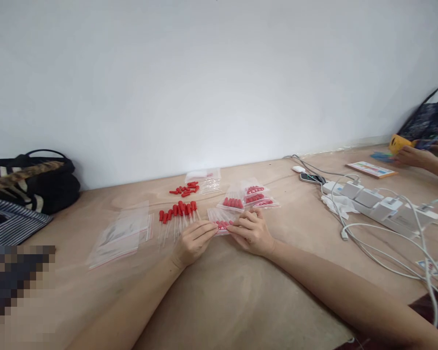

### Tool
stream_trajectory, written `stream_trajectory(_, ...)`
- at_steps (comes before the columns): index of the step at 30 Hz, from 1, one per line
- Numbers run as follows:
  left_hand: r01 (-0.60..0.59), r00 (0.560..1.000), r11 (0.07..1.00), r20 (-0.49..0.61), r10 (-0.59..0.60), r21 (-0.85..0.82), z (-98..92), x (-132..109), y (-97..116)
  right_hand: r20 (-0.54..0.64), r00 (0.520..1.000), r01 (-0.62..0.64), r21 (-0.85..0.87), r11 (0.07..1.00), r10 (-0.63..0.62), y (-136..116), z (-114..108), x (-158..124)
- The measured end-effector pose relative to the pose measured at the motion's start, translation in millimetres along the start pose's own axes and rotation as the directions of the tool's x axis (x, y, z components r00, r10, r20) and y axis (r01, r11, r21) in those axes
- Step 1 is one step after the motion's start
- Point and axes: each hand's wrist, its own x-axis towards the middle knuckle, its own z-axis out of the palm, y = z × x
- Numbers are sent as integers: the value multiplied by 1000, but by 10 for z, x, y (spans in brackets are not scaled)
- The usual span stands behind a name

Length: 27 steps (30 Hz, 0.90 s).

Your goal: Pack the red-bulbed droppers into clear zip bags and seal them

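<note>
My left hand [194,241] and my right hand [253,232] pinch the two sides of a clear zip bag [223,232] near its front edge. Droppers with red rubber bulbs lie inside that bag, bulbs toward me. Left of it rests a bunch of loose glass droppers [182,210] with red bulbs, partly behind my left hand. Just beyond my hands are several filled zip bags [231,202], some overlapping. Farther left lies a stack of flat, unfilled zip bags [121,232].
Loose red bulbs [186,189] and clear glass tubes [210,185] lie near the wall. A power strip [377,209] with chargers and tangled white cables [383,265] occupies the right side. A black bag [54,182] stands at left. Another person's hand [416,158] holds a yellow object at far right.
</note>
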Motion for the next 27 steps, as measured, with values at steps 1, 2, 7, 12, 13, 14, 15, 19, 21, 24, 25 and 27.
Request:
stream_trajectory(1, -2, 1000, 1000, 1, 2, -7, 13, -1, 0, -3, 1000, 3, -1, 1000, -3, -14, 10, 7)
stream_trajectory(2, -4, 1000, 1000, 1, 4, -15, 28, 0, 2, -3, 1000, 6, -3, 1000, -6, -28, 21, 11)
stream_trajectory(7, 13, 1000, 1000, -8, -13, -29, 92, 29, 27, 22, 1000, 14, -38, 999, -13, -64, 68, -1)
stream_trajectory(12, 30, 1000, 1000, 1, -30, -2, 97, 55, 61, 28, 999, 43, -51, 998, -42, -48, 67, -14)
stream_trajectory(13, 27, 1000, 1000, 5, -27, 7, 95, 55, 65, 24, 999, 46, -58, 997, -45, -42, 62, -13)
stream_trajectory(14, 24, 1000, 1000, 10, -24, 16, 94, 53, 66, 18, 999, 48, -65, 997, -47, -33, 57, -13)
stream_trajectory(15, 18, 1000, 1000, 15, -19, 23, 92, 51, 65, 13, 999, 51, -73, 996, -50, -24, 50, -14)
stream_trajectory(19, 7, 1000, 999, 11, -8, 36, 89, 47, 41, 7, 997, 74, -87, 993, -73, 8, 24, -23)
stream_trajectory(21, 7, 1000, 999, 0, -7, 37, 89, 53, 32, 11, 996, 87, -90, 992, -87, 10, 22, -26)
stream_trajectory(24, 2, 1000, 999, -10, -1, 40, 87, 66, 34, 6, 996, 89, -102, 991, -89, -3, 32, -24)
stream_trajectory(25, -3, 1000, 999, -9, 4, 41, 84, 70, 37, 2, 996, 85, -104, 991, -85, -7, 35, -22)
stream_trajectory(27, -16, 1000, 999, -3, 16, 48, 79, 76, 42, -2, 997, 78, -101, 992, -78, -14, 39, -19)
